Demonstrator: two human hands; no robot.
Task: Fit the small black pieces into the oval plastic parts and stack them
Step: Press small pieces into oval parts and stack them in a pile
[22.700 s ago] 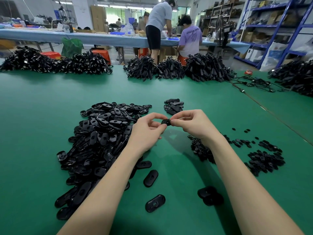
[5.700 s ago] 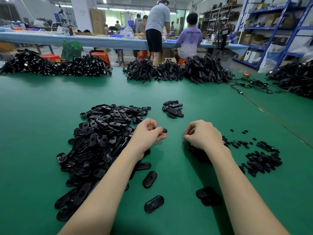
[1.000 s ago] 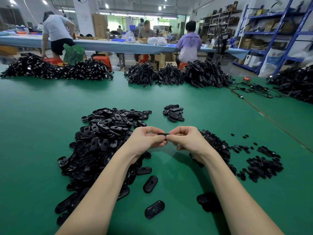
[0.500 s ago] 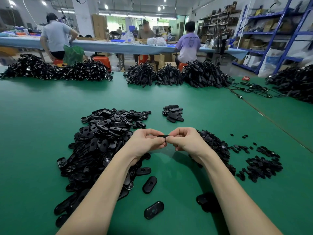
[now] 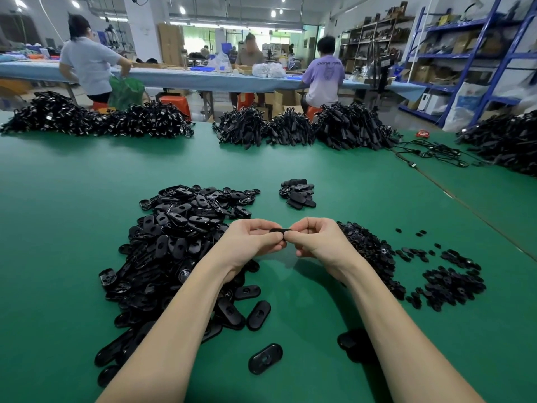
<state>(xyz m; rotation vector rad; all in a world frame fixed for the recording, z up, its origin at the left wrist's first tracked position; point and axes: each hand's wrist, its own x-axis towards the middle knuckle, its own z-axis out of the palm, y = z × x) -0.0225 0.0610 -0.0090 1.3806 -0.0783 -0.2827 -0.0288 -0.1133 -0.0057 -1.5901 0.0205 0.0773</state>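
Oval plastic part [image 5: 279,230] stays pinched between left hand [image 5: 252,239] and right hand [image 5: 314,239]; no shift lately, press-fit likely ongoing.

Two bare forearms enter from 5 and 7 o'clock, no sleeves visible up to the frame edge. Left hand [image 5: 251,241] and right hand [image 5: 315,239] are bare: no gloves, rings, watch or wristband seen. Nails short where visible; no marks or tape on the wrists or arms.
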